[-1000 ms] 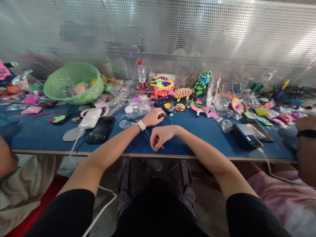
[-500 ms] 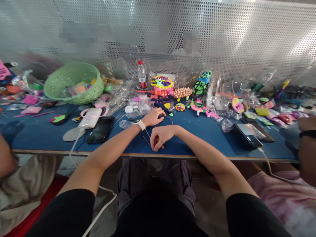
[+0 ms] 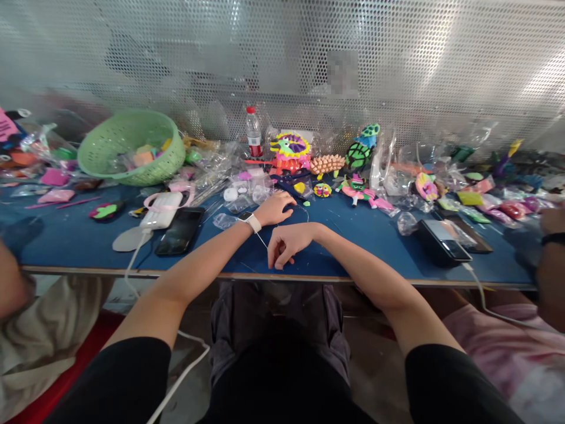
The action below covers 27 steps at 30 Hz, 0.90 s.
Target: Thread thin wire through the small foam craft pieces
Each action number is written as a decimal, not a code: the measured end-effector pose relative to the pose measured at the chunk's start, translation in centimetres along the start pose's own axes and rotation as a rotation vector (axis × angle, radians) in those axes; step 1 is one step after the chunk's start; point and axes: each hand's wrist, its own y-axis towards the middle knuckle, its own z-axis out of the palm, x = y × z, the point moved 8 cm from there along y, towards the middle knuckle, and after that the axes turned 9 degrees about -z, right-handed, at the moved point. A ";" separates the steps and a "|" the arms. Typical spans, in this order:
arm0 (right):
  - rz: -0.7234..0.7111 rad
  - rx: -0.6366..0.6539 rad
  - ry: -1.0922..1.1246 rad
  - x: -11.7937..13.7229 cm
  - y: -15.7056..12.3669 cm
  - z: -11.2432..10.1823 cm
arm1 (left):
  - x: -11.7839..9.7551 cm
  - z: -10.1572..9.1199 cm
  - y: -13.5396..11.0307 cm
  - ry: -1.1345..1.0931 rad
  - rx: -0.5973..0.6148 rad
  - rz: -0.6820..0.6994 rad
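My left hand [image 3: 274, 209] rests palm down on the blue tabletop, its fingers stretched loosely to the right and apart. A pale-banded watch [image 3: 251, 221] is on that wrist. Nearer the table edge, my right hand [image 3: 288, 242] is bent at the wrist, its fingers curled down and closed. A thin white strand [image 3: 261, 239] runs between the watch and the right fingers. Whatever those fingers hold, if anything, is hidden. Beyond the left hand lie a yellow clay piece [image 3: 299, 188], a small green bit [image 3: 306, 204] and a round clay face [image 3: 322, 190].
Clay figures, including a spiky yellow-rimmed one [image 3: 290, 146] and a green-black turtle shape [image 3: 358, 154], stand behind, near a red-capped bottle [image 3: 253, 132]. Left are a green basket [image 3: 152, 174], a phone [image 3: 180, 232] and a white charger [image 3: 161, 213]. A black device [image 3: 441, 241] lies right. People sit both sides.
My left fingers have straightened slightly. My right hand has barely shifted.
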 end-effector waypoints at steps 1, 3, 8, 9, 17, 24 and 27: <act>-0.017 -0.003 0.005 0.3 -0.1 -0.1 | 0.1 -0.1 0.0 0.009 -0.008 -0.009; -0.066 -0.050 0.010 1.3 -0.8 -0.8 | 0.3 -0.3 0.0 0.031 -0.031 -0.037; -0.211 -0.399 -0.100 2.9 -5.5 -6.4 | 1.0 -1.1 0.1 -0.016 -0.047 -0.090; -0.203 -0.475 -0.162 2.7 -6.8 -7.8 | 1.1 -1.3 0.2 -0.042 -0.057 -0.113; 0.280 -0.711 -0.478 -1.6 -12.1 -12.3 | 2.8 -3.2 -0.1 -0.118 -0.117 -0.336; 0.337 -0.542 -0.403 -2.0 -9.7 -10.2 | 2.5 -3.3 -0.1 -0.211 0.077 -0.253; 0.379 -0.513 -0.391 -2.1 -9.6 -9.8 | 1.7 -2.6 -0.3 -0.246 0.185 -0.173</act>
